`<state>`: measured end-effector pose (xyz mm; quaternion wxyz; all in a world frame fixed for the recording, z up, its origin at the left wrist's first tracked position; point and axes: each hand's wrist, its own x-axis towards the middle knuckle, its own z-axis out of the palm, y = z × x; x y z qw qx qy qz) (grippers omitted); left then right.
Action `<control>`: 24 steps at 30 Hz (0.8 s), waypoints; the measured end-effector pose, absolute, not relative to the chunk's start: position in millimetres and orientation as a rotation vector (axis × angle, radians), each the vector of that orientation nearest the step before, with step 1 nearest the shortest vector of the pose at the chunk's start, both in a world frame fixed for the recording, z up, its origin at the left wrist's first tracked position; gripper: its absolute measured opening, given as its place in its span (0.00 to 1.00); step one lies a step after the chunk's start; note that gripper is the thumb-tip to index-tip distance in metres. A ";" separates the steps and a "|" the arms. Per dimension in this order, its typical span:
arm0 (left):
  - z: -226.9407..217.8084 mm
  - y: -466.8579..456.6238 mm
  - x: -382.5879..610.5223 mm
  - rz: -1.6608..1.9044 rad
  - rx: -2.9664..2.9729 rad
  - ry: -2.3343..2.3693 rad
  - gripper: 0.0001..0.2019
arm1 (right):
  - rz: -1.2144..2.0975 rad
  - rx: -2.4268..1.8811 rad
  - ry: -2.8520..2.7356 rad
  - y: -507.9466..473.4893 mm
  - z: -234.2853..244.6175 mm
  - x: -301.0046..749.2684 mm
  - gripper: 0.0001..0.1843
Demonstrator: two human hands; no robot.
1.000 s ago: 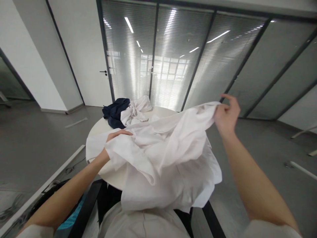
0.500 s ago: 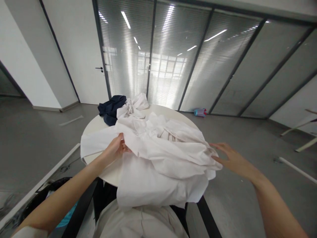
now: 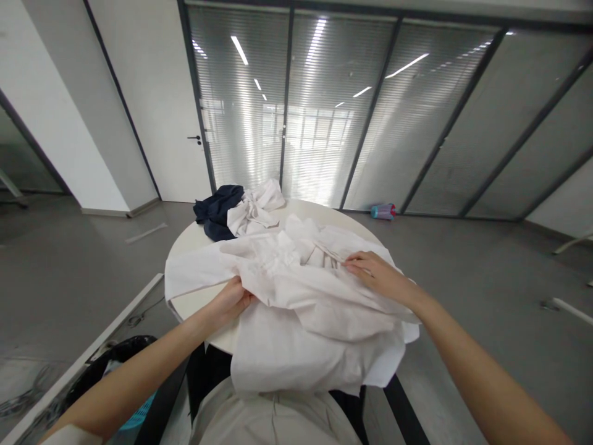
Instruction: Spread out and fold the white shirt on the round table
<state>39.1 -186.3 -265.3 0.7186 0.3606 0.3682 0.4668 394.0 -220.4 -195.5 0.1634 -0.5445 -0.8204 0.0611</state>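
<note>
A large crumpled white shirt [image 3: 306, 309] lies spread over the near half of a round white table [image 3: 194, 238] and hangs off its front edge. My left hand [image 3: 231, 300] is closed on a fold of this shirt at its left side, fingers tucked under the cloth. My right hand [image 3: 375, 275] rests on top of the shirt near its middle right, fingers pinched on a thin strip of the fabric.
At the table's far side lie a dark navy garment [image 3: 217, 210] and a bunched white garment [image 3: 254, 210]. A small bottle [image 3: 383, 211] lies on the grey floor by the glass wall. A black bin with a blue basket [image 3: 125, 371] stands at lower left.
My right hand, which held the shirt raised a second ago, let it drop onto the table, then moved left onto the cloth. My left hand kept its hold.
</note>
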 end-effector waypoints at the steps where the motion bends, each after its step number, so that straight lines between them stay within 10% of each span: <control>1: -266.4 -185.5 39.3 1.024 0.806 0.812 0.13 | 0.122 -1.608 -2.327 -216.4 -198.2 396.4 0.23; 12: -239.4 -144.2 33.9 1.325 1.317 1.061 0.05 | -0.222 -2.083 -1.960 -209.8 -148.8 408.8 0.21; 24: 100.5 -56.0 -7.9 2.151 2.038 1.292 0.16 | -1.290 -1.685 -1.324 -215.3 133.9 432.2 0.50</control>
